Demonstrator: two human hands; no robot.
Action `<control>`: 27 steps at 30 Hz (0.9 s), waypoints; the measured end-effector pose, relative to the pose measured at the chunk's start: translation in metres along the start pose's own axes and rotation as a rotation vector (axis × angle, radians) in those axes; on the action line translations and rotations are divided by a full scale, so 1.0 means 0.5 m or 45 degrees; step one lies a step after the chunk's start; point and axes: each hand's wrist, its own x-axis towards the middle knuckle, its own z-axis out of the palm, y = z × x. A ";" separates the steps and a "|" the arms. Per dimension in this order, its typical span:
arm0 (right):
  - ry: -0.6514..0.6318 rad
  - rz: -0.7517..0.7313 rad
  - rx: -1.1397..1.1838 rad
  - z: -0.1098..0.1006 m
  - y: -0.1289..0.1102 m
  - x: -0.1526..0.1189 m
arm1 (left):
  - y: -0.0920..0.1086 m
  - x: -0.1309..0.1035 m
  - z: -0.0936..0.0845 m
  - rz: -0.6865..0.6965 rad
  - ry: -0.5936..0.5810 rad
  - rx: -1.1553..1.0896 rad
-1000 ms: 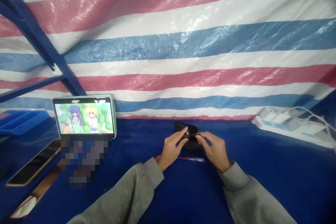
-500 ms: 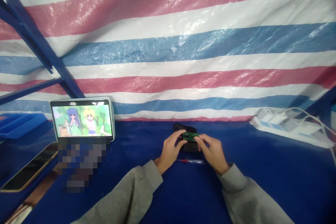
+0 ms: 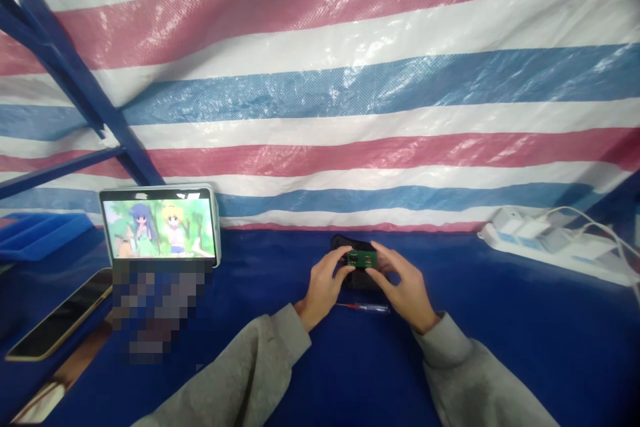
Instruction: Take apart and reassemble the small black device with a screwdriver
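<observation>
A small green circuit board (image 3: 361, 258) with dark components is held up between my two hands. My left hand (image 3: 326, 280) pinches its left end between thumb and fingers. At the right end, my right hand (image 3: 404, 283) grips the board's edges with thumb below and fingers above. Behind and beneath the board lie black plastic parts (image 3: 361, 279), partly covered by my fingers, so their full shape is hidden. Just below my hands a screwdriver (image 3: 367, 307) with a clear and red handle rests on the blue table (image 3: 360, 367), its shaft pointing left.
At the left stands a tablet (image 3: 160, 227) playing a cartoon, with a phone (image 3: 63, 313) before it and a blue tray (image 3: 43, 235) behind. A white power strip (image 3: 560, 253) with plugs and cables lies at the right. Striped sheeting (image 3: 350, 100) hangs behind the table.
My right fingers have shifted on the board, spreading to its top and bottom edges, so more of its face shows. My left hand keeps its pinch. The view has moved slightly.
</observation>
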 end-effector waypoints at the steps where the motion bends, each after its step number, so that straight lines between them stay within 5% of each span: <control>1: -0.016 -0.025 -0.002 0.000 0.000 0.000 | -0.001 -0.001 0.000 -0.002 0.006 0.008; 27: 0.000 -0.157 -0.105 -0.003 0.002 -0.003 | 0.012 0.003 -0.009 0.127 0.011 -0.069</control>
